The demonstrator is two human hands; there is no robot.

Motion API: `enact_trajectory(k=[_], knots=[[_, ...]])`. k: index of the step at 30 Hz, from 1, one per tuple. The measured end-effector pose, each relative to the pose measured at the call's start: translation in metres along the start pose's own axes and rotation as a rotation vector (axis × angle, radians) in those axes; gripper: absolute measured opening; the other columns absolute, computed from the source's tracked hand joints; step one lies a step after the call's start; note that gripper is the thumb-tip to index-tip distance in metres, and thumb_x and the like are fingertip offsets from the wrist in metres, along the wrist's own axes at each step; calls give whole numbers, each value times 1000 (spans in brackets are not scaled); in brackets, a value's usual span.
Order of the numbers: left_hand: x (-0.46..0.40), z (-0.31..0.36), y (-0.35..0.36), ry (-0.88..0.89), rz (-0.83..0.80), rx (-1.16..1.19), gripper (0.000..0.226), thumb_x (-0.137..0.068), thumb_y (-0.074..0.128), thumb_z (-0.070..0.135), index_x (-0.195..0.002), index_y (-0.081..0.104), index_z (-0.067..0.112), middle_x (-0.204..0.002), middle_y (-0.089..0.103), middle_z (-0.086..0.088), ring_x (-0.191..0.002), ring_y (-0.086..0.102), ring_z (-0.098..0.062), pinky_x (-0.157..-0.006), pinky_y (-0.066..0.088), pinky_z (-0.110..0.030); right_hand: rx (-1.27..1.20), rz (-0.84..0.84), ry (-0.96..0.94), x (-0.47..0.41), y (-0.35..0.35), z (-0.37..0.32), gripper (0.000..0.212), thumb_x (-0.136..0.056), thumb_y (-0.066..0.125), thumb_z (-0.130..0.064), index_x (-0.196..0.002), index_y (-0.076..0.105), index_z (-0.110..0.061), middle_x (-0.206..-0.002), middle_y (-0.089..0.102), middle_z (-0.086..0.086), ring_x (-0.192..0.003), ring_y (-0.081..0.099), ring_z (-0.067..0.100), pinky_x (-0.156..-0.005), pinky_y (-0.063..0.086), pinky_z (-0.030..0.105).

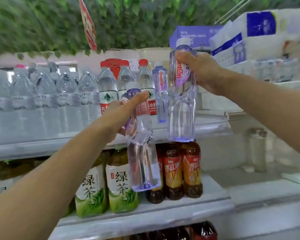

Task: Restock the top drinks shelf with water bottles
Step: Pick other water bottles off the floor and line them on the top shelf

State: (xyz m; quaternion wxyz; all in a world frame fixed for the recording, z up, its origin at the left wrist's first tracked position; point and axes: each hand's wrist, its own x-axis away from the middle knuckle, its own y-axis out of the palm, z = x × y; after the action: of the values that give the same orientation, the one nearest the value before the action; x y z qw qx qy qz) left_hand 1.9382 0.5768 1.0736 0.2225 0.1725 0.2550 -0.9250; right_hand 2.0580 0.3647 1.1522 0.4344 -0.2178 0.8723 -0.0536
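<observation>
White top shelf under green foliage.

Water bottles on the top shelf, tea bottles below, boxes above right.

This is a shop, at its drinks aisle. White tiered shelves fill the view, the top one lined from nine o'clock to the centre with rows of water bottles, the one below, at six o'clock, stocked with green tea bottles and red iced tea bottles. A red hanging sign shows at twelve o'clock, and stacked cartons sit at two o'clock.
</observation>
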Motion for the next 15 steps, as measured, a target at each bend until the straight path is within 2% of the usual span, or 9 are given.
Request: enact_trajectory(k=[2, 4, 7, 12, 15], knots=[[-10, 0, 1, -1, -12, 0, 100, -48, 56, 93, -109, 71, 15, -110, 72, -18, -92, 71, -34, -70, 58, -37, 21, 6, -20, -19, 0, 5, 32, -88, 61, -49, -71, 71, -22, -75, 73, -1, -71, 71, 17, -68, 57, 30], [-18, -1, 2, -8, -3, 5, 103, -47, 56, 92, -109, 71, 12, -112, 71, -19, -87, 70, -30, -75, 58, -39, 30, 15, -38, -35, 0, 11, 33, -93, 60, -44, -70, 67, -21, -71, 72, -4, -66, 69, 14, -66, 54, 27], [-28, 0, 5, -8, 13, 3, 101, -47, 55, 92, -106, 73, 12, -109, 71, -20, -72, 65, -21, -64, 53, -33, 25, 42, -43, -58, -1, 18, 31, -92, 62, -44, -72, 66, -21, -69, 70, -5, -64, 67, 13, -71, 51, 30], [-41, -2, 4, -26, 39, 13, 99, -44, 58, 92, -106, 72, 16, -102, 75, -13, -81, 73, -23, -62, 53, -33, 8, 62, -47, -82, 0, 29, 26, -95, 62, -38, -77, 64, -19, -70, 69, -4, -64, 67, 11, -73, 54, 30], [-49, -4, 6, -35, 47, 22, 99, -43, 59, 93, -105, 73, 17, -92, 78, -6, -81, 74, -22, -66, 54, -36, 95, 30, -63, -81, 1, 42, 24, -96, 62, -39, -94, 65, -15, -82, 68, -5, -70, 66, 3, -70, 50, 19]])
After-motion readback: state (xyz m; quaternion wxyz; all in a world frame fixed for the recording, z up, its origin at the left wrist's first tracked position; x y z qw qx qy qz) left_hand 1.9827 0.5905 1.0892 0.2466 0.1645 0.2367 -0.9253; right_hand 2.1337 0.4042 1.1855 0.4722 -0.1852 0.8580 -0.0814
